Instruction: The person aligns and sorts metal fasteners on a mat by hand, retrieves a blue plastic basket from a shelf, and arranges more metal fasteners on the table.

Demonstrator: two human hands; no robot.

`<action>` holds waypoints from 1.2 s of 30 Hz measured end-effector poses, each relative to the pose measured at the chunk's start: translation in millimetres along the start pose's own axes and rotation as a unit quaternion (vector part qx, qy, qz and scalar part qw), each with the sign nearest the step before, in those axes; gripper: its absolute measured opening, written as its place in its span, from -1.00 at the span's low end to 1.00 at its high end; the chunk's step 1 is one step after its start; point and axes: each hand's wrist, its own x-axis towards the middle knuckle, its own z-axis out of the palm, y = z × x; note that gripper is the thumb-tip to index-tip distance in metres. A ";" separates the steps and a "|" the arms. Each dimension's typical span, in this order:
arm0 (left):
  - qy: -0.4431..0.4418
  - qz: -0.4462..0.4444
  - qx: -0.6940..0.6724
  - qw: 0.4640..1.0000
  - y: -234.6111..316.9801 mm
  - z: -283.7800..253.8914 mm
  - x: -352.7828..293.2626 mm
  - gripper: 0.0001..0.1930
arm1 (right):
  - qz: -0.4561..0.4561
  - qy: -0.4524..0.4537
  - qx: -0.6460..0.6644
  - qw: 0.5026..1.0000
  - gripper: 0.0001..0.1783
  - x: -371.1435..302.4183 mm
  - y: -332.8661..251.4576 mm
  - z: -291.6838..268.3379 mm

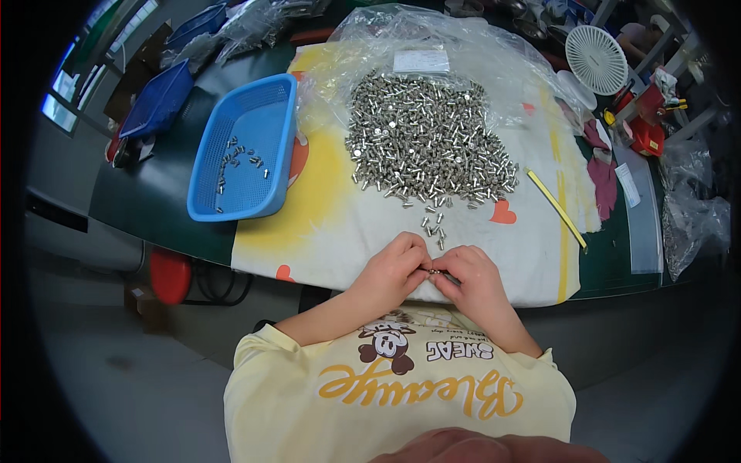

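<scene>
At the near edge of the cloth, my left hand (396, 266) and my right hand (473, 278) meet with their fingertips almost touching. Both pinch at small silvery screw-like parts (434, 272), mostly hidden by the fingers; how many I cannot tell. Just beyond the fingertips lie several loose parts of the same kind (434, 230). Farther out, a big pile of these short, flat-headed metal parts (424, 143) covers the middle of the cloth. A blue perforated basket (282, 147) on the left holds a scattering of them.
A white and yellow cloth (532, 266) with red hearts covers the dark green table (166, 185). Clear plastic sheeting (509, 65) lies behind the pile, with a white label on it. On the right are a yellow stick (557, 211) and a white fan (596, 59). A darker blue basket (158, 100) stands back left.
</scene>
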 end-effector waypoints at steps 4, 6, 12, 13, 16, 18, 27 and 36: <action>-0.090 -0.146 -0.145 0.974 -11.4 3.5 2.5 -0.79 | -0.008 0.033 -0.017 0.999 -0.80 -4.8 6.3 6.1; -0.089 -0.180 -0.182 0.962 -18.9 8.8 6.0 -0.77 | -0.006 0.054 0.007 0.998 -0.83 -3.2 9.2 7.5; -0.058 -0.298 -0.702 0.644 -25.4 21.5 16.4 -0.74 | -0.050 0.112 -0.003 0.992 -0.82 14.3 -4.7 -9.9; -0.065 -0.296 -0.698 0.648 -31.0 21.8 15.9 -0.74 | -0.084 0.069 -0.045 0.993 -0.79 20.0 -9.7 -16.2; -0.091 -0.264 -0.804 0.525 -47.5 9.3 13.4 -0.71 | -0.131 0.018 -0.086 0.987 -0.72 28.5 -18.6 -21.6; -0.086 -0.255 -0.819 0.507 -53.9 -2.9 8.6 -0.75 | -0.149 0.004 -0.083 0.985 -0.69 32.0 -24.1 -26.3; 0.324 -0.183 -0.388 0.843 -52.0 -194.9 29.4 -0.61 | -0.141 -0.052 -0.116 0.982 -0.67 61.4 -18.6 -63.4; 0.225 -0.116 -0.107 0.961 -63.8 -157.9 29.7 -0.58 | -0.081 0.019 -0.104 0.991 -0.66 73.5 7.2 -59.8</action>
